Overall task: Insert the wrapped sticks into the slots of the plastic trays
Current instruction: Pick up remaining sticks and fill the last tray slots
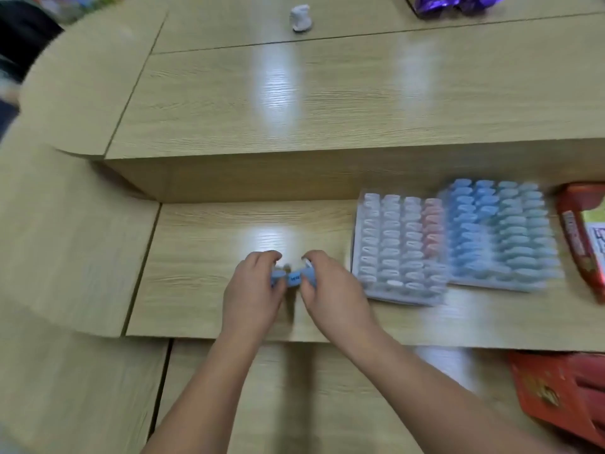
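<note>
Both hands pinch a small blue wrapped-stick bundle (293, 279) btwn them, left hand (253, 290) & right hand (330, 290), just above tabletop (203, 257); trays (402, 250) lie right, nearer right hand.

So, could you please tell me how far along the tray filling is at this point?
Done: the right-hand tray looks full of blue and teal sticks. In hand: both the left hand and right hand hold a blue wrapped stick above the table. Left: the left-hand tray appears partly filled, though blur hides which slots are empty.
</note>
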The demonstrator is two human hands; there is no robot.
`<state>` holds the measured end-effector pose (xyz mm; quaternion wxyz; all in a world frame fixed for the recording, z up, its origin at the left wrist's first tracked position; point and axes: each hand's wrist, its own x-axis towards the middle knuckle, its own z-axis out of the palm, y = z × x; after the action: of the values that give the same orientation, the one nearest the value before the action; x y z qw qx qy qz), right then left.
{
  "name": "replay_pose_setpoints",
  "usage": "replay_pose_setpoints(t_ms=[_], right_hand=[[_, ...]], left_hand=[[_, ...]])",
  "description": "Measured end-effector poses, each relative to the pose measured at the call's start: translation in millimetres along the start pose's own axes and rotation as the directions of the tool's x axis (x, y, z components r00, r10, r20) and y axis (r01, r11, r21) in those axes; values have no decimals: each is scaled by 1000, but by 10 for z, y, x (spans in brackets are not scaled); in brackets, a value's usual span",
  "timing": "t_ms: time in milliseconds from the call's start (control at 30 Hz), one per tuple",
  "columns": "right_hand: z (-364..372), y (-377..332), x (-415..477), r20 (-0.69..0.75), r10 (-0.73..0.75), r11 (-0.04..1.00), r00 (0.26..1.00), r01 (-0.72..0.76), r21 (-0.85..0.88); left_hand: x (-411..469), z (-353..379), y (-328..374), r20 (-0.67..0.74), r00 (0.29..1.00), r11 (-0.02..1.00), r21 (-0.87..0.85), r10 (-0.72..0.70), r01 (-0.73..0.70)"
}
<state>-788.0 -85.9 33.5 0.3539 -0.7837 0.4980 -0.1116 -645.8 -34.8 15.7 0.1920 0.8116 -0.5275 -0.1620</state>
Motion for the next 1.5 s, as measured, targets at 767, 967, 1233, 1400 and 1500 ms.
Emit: replay_pose_setpoints(t_ms=[767, 967, 1233, 1400, 1500], right_hand=[[303, -25, 556, -165, 123, 967, 979, -81, 240], [-136, -154, 490, -17, 198, 757, 980, -142, 638], [-658, -92, 422, -30, 179, 641, 983, -94, 762], [-1036, 128, 326, -113, 125, 682, 986, -3, 731], [-1288, 343, 252, -163, 169, 687, 972, 3, 727]], left_hand=[[339, 179, -415, -173, 985, 976, -217, -8, -30], [447, -10, -526, -156, 985, 996, -43, -80, 74], [692, -162, -394, -15, 949, 942, -132, -314, 310], [738, -299, -104, -34, 949, 925, -236, -313, 296], [710, -320, 201, -16, 959, 886, -388, -281, 253]])
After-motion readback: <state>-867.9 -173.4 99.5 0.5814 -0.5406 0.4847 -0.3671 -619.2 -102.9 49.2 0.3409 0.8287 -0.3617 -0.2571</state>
